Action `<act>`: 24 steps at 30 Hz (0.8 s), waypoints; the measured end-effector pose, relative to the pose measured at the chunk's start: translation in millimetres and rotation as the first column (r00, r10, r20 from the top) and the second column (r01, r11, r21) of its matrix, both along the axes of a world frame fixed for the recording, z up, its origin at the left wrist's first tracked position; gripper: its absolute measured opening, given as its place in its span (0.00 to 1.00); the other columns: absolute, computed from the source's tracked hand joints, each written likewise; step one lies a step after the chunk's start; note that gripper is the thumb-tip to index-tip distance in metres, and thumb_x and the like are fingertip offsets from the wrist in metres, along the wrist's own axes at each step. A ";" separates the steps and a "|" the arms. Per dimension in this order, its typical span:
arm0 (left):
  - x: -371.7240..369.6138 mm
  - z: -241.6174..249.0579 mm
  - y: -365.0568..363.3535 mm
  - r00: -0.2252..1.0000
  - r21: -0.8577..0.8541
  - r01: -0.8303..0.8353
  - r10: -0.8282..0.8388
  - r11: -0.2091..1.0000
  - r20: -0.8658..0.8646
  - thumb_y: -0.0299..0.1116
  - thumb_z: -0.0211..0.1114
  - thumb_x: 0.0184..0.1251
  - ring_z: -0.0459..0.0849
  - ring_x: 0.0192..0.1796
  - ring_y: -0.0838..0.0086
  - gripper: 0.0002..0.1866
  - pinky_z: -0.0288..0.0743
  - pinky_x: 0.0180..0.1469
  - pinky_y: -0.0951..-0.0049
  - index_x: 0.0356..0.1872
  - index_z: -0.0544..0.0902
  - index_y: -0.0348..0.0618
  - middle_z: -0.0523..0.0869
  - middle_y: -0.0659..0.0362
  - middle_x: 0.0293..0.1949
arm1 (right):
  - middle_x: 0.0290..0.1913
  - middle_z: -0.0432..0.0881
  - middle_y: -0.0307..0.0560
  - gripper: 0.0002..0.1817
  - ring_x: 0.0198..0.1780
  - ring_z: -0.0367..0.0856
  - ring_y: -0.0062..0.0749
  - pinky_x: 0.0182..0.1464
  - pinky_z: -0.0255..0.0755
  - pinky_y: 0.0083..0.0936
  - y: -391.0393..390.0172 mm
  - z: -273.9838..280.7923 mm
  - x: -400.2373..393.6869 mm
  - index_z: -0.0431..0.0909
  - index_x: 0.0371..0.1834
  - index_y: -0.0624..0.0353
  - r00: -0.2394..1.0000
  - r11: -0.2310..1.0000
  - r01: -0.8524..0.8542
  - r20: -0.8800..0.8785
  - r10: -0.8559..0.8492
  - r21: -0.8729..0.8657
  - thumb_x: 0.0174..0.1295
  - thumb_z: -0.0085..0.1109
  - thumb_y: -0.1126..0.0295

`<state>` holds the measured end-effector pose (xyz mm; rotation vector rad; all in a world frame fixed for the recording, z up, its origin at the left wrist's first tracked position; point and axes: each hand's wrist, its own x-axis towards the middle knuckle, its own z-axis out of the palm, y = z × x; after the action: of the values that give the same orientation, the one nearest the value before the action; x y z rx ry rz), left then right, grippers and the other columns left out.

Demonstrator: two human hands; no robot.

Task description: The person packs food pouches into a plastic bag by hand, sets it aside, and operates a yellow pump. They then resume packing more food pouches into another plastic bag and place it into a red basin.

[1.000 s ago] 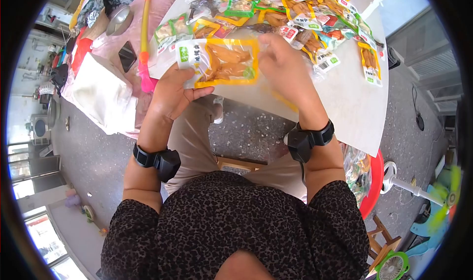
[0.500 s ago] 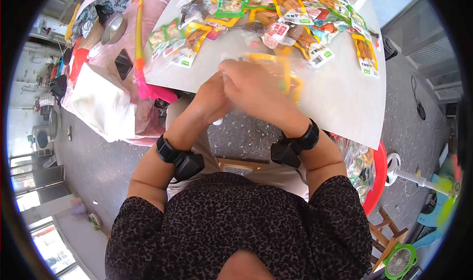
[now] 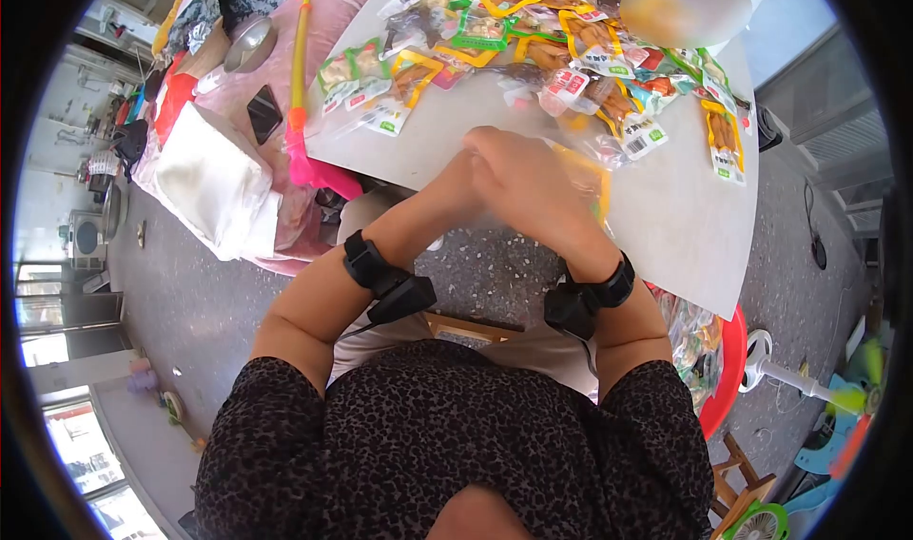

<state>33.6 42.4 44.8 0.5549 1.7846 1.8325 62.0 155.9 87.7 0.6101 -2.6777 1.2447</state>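
Observation:
My right hand [image 3: 533, 181] is closed above the near edge of the table, its knuckles up. From behind it sticks out a clear plastic food packet [image 3: 592, 181] with a yellow border, which it appears to grip; most of the packet is hidden. Pressed against the inner side of the right hand is my left hand [image 3: 458, 186], also curled closed. Its fingertips are covered by the right hand, so what it pinches cannot be seen. Just beyond the hands lie several loose packets, among them a yellow-edged packet [image 3: 406, 88] and a red-and-white labelled packet [image 3: 565, 90].
Yellow- and green-edged food packets [image 3: 480, 28] are heaped across the far side of the white table [image 3: 680, 226]. A pink-covered surface at left holds a phone [image 3: 264, 114], metal bowl [image 3: 251, 46] and white bag [image 3: 211, 181]. A red tub [image 3: 732, 369] of packets stands below right.
Both hands have moved slightly right in view, still together, and the yellow-edged packet has shifted right and down with them. The whole scene has also shifted a little as the head turned.

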 end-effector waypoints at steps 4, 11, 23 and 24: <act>-1.7 -2.0 5.7 0.945 0.132 -0.078 0.031 0.988 0.325 0.31 0.55 0.53 0.74 0.39 0.79 0.14 0.70 0.38 0.78 0.42 0.70 0.39 0.75 0.59 0.37 | 0.33 0.75 0.55 0.12 0.37 0.73 0.46 0.38 0.66 0.32 9.3 -0.9 -3.9 0.69 0.36 0.63 0.998 0.996 0.067 0.008 -0.067 -0.061 0.50 0.43 0.70; -48.1 32.5 -47.6 0.958 -0.360 -0.220 0.132 0.906 -0.253 0.31 0.53 0.56 0.74 0.35 0.79 0.11 0.68 0.35 0.81 0.40 0.71 0.39 0.75 0.59 0.35 | 0.28 0.74 0.57 0.11 0.32 0.73 0.48 0.34 0.66 0.34 27.6 -8.4 -16.8 0.69 0.36 0.61 0.985 0.958 0.162 -0.015 -0.170 -0.236 0.48 0.44 0.72; -113.1 -13.7 -59.8 0.700 -0.774 -0.619 -0.353 0.135 -0.621 0.38 0.50 0.48 0.73 0.47 0.67 0.18 0.48 0.57 0.54 0.42 0.74 0.49 0.79 0.57 0.38 | 0.28 0.74 0.56 0.11 0.32 0.73 0.48 0.33 0.66 0.33 31.6 -3.3 -16.8 0.69 0.36 0.62 0.982 0.958 0.186 0.001 -0.190 -0.217 0.48 0.44 0.73; -103.0 -12.9 -58.0 0.669 -0.766 -0.632 -0.416 0.120 -0.617 0.37 0.49 0.48 0.73 0.46 0.68 0.17 0.46 0.58 0.54 0.42 0.74 0.49 0.78 0.57 0.38 | 0.28 0.74 0.56 0.11 0.32 0.73 0.48 0.33 0.66 0.33 31.4 0.7 -16.1 0.69 0.36 0.62 0.980 0.958 0.195 0.012 -0.198 -0.211 0.48 0.45 0.73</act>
<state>-69.3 -15.7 31.9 0.5487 3.1290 -0.2044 45.9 187.3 88.4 0.3112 -2.4797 1.4370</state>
